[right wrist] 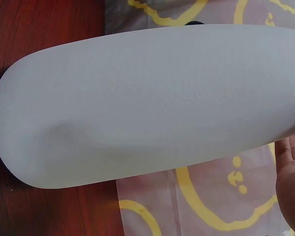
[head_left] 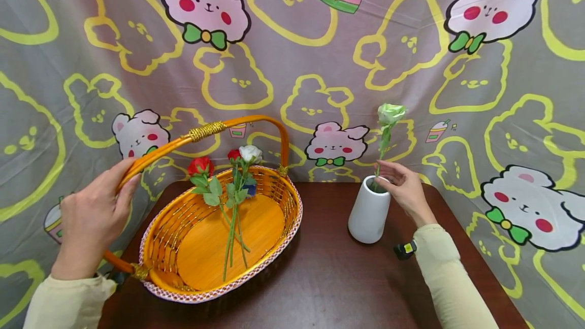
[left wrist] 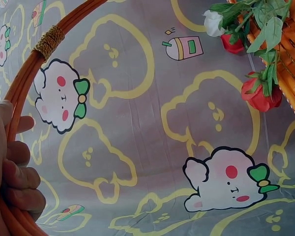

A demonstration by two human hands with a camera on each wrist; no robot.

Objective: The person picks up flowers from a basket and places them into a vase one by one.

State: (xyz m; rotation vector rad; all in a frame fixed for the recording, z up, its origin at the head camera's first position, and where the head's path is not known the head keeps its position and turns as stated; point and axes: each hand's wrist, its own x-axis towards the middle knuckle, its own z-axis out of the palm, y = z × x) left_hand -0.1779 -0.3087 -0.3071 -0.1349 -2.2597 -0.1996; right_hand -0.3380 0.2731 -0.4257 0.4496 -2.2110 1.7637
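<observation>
My left hand (head_left: 93, 212) grips the orange handle (head_left: 160, 156) of a woven basket (head_left: 292, 207), fingers curled round it in the left wrist view. Several artificial roses lie in the basket: a red rose (head_left: 201, 166), another red one (head_left: 234, 155) and a white rose (head_left: 250, 154), stems slanting toward its front. On the right stands a white vase (head_left: 369, 217), upright on the table. At its mouth my right hand (head_left: 402, 187) pinches the stem of a pale green rose (head_left: 391, 113). The stem's lower end is hidden inside the vase.
The dark brown table (head_left: 320, 268) carries both basket and vase. Close behind them hangs a grey cloth (head_left: 292, 55) with cartoon bunnies and yellow outlines. A small dark blue thing (head_left: 250, 190) shows behind the stems in the basket.
</observation>
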